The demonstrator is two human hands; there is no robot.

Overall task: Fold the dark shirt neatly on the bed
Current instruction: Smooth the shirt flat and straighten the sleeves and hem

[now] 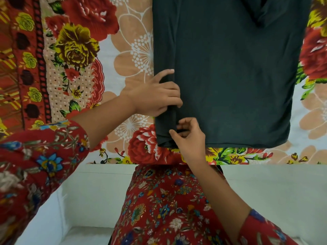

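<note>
Holding: my left hand (pixel 155 93) has its grip curled round the folded left edge of the shirt (pixel 230 76), thumb lying on top.
Pinching: my right hand (pixel 188 137) has its grip closed on cloth just above the hem, right below the left hand.
Shirt: flat on the bed sheet (pixel 123 50), hem toward me, left side turned in along a long fold, neck opening (pixel 260 16) at the far end.
Around: red, yellow and peach flowers on the sheet on every side; a white surface (pixel 88 191) below the sheet's near edge.
In the way: both hands cover the lower fold; I see my dress (pixel 168 200) across the middle of the white surface.
</note>
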